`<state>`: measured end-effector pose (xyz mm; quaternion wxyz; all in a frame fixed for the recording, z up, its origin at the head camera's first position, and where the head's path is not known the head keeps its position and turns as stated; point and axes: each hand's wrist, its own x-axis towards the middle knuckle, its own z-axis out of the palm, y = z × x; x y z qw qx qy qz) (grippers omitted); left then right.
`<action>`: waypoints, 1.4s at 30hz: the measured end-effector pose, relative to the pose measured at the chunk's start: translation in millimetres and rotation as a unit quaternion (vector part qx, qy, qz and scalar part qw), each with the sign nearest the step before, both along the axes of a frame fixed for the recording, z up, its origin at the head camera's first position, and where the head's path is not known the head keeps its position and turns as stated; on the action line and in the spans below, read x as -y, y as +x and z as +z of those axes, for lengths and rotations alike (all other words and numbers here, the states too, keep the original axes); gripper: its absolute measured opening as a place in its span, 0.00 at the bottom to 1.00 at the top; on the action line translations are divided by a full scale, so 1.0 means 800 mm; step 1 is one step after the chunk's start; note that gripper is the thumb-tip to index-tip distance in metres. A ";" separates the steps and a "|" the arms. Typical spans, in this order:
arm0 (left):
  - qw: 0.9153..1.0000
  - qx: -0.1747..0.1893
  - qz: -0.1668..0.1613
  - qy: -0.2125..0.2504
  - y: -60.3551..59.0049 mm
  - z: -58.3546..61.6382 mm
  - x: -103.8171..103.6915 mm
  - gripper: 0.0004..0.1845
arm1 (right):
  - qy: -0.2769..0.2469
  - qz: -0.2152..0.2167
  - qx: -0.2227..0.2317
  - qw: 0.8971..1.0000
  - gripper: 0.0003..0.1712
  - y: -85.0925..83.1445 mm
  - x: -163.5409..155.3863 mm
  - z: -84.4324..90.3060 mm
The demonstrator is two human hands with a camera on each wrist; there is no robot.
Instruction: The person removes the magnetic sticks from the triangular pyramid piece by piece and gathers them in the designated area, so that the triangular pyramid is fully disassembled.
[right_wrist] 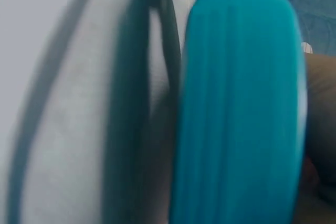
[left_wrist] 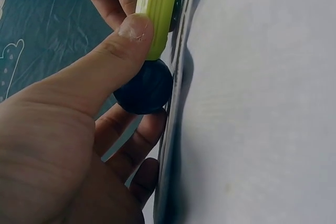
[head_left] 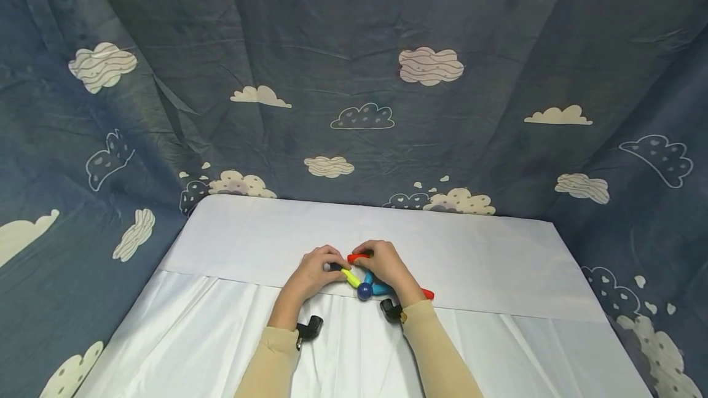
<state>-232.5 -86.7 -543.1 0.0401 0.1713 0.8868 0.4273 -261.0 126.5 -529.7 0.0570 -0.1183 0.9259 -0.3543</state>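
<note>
Two sleeved forearms lead up to hands closed on a small rod-and-ball toy at the fold of the white sheet.

The left hand pinches the yellow-green rod, thumb pressed along it just above the dark blue ball. The right hand curls over the red rod, with the teal rod running right beside it; exactly which piece it grasps cannot be told. The toy sits on the fold line, near the middle of the white sheet. In judgement, the rods look loosely joined at the ball, so uneven pulling could split the joint and let the ball roll off. Another red rod lies just right of the ball. Bare sheet spreads all round it; cloud-print cloth walls stand well beyond.
</note>
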 end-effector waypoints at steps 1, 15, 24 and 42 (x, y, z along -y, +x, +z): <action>1.000 0.001 0.001 0.001 0.000 0.000 0.000 0.06 | 0.000 -0.003 0.000 1.000 0.09 -0.001 0.000 0.000; 0.999 -0.010 -0.015 -0.051 0.002 0.001 -0.004 0.10 | 0.002 0.004 0.020 1.000 0.10 -0.016 -0.005 0.002; 0.998 -0.018 -0.004 -0.052 0.003 0.001 -0.009 0.09 | -0.004 -0.015 0.002 1.000 0.15 -0.013 -0.017 0.015; 0.995 -0.044 0.064 -0.069 0.004 -0.008 -0.024 0.09 | -0.073 -0.046 -0.094 0.992 0.14 0.017 -0.047 0.035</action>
